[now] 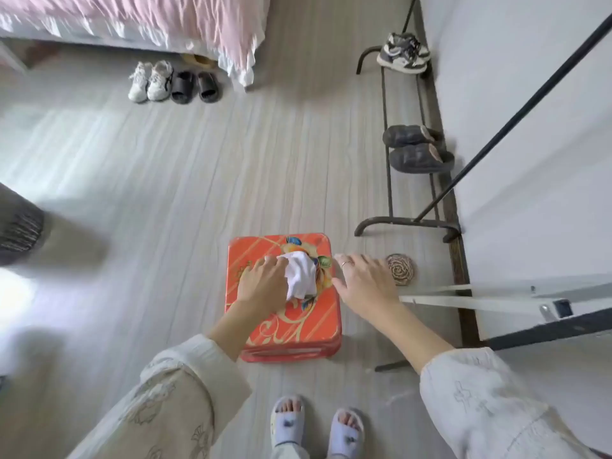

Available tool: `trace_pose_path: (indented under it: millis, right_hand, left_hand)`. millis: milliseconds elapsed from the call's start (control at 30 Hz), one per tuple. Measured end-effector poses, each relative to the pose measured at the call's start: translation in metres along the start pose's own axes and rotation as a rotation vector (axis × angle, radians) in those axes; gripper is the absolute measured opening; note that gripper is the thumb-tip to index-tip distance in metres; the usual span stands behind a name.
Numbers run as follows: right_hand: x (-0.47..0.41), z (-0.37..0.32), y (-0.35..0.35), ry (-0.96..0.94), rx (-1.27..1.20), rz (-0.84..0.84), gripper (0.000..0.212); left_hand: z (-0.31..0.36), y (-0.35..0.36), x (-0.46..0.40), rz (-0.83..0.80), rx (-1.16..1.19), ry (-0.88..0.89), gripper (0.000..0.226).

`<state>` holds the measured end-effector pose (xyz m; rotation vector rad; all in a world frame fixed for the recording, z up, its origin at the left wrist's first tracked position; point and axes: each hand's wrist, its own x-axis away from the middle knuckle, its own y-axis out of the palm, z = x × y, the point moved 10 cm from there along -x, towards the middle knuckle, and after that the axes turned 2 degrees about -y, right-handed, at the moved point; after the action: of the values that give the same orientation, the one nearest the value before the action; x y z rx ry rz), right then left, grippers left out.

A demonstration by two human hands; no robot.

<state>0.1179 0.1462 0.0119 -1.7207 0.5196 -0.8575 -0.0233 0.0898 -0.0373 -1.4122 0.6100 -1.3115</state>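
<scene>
Seems to be the wiping step: cleaning the lid of the orange-red tin box (291,329) with a white cloth (299,276). Stands flat on the wooden floor (165,193), lid closed, just in front of the feet in pale blue slippers (286,422) and near the foot of the black shoe rack (385,180). Judging from the place of the cloth, now working about the middle of the lid, over the painted flowers. Cannot tell how much of the lid is already clean.

For the next move, probably: drag the cloth across the lid toward an edge with light, even pressure, and brace the box from the side so as not to let it slide on the smooth floor. After that, likely go round the corners and the side walls, not touched by the cloth at this moment.

Regarding the left hand (263,284): lies palm down on the lid, curled round the bunched cloth and pressing it onto the tin.

Regarding the right hand (366,286): opened fairly wide, straight and spread, with a ring (344,264) on one finger, holding nothing. Placed just beside the right edge of the box, at or very near the rim; cannot tell for sure whether touching. Just beyond it, on the floor, a small round woven disc (400,269), apart from the box.
</scene>
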Motion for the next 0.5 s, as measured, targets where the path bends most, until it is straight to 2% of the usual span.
trace_pose_path:
  millis: [133, 233, 367, 500]
  right_hand:
    - [-0.006, 0.01, 0.081, 0.054, -0.048, -0.094, 0.051]
    - [-0.003, 0.023, 0.121, 0.117, -0.112, -0.107, 0.051]
    - [0.001, 0.034, 0.141, 0.159, -0.175, -0.108, 0.051]
    - [0.005, 0.041, 0.132, 0.199, -0.211, -0.088, 0.05]
  left_hand:
    - [-0.026, 0.081, -0.018, -0.143, -0.02, -0.067, 0.045]
    - [-0.041, 0.126, -0.023, -0.129, 0.008, -0.165, 0.043]
    - [-0.057, 0.156, -0.021, -0.131, -0.039, -0.249, 0.034]
    - [-0.055, 0.15, -0.027, -0.123, -0.046, -0.233, 0.02]
